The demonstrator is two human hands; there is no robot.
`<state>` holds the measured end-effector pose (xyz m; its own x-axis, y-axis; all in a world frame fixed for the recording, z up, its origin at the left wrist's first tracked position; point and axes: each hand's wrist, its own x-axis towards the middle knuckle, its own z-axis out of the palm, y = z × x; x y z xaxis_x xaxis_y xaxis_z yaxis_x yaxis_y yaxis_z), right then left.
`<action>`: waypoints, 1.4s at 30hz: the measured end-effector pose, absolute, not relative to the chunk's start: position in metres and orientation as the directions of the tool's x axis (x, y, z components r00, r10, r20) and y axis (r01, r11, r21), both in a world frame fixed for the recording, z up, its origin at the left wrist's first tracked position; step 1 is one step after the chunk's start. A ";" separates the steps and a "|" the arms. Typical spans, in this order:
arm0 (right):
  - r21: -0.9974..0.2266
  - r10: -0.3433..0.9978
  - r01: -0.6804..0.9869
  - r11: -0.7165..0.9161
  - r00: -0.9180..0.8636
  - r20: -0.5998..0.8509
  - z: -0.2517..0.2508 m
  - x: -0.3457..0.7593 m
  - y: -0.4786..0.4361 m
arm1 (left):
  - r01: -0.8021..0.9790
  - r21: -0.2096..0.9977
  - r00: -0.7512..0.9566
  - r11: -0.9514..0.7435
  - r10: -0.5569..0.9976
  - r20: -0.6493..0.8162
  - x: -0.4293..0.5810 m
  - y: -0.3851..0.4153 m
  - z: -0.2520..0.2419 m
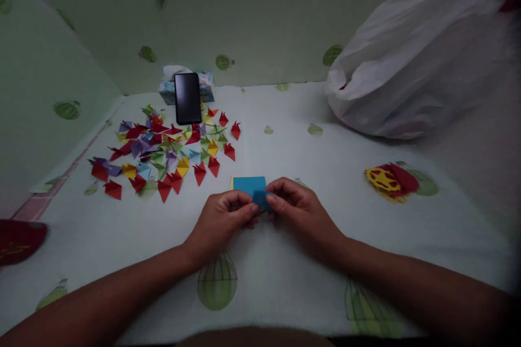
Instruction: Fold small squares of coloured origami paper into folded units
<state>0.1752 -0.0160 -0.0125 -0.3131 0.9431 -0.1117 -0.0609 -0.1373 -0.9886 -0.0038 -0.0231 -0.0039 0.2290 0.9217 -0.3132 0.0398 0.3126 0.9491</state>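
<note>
My left hand (222, 219) and my right hand (299, 209) meet at the middle of the white cloth, fingertips pinched together on a small folded blue paper (260, 199). Just beyond it a small stack of square paper (249, 183) lies flat, blue sheet on top with a yellow edge showing at its left. Both hands' fingers are curled closed around the folded piece. A spread of several folded paper pieces (163, 152) in red, purple, yellow, green and light blue lies to the far left of my hands.
A black phone (188, 97) leans against a tissue box (171, 89) at the back. A large white plastic bag (419, 54) fills the right rear. Red and yellow paper (391, 180) lies at the right. A dark red object (18, 238) sits at the left edge.
</note>
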 end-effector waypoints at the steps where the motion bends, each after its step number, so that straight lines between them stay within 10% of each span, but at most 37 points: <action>1: -0.992 0.942 -0.023 -0.126 -0.315 -0.112 -0.012 0.176 -0.016 | 0.042 0.946 0.241 0.320 0.916 -0.320 -0.004 -0.023 -0.003; 42: -0.991 0.934 0.051 -0.125 -0.331 -0.135 -0.016 0.177 -0.017 | 0.065 0.959 0.249 0.276 0.926 -0.283 -0.005 -0.023 0.001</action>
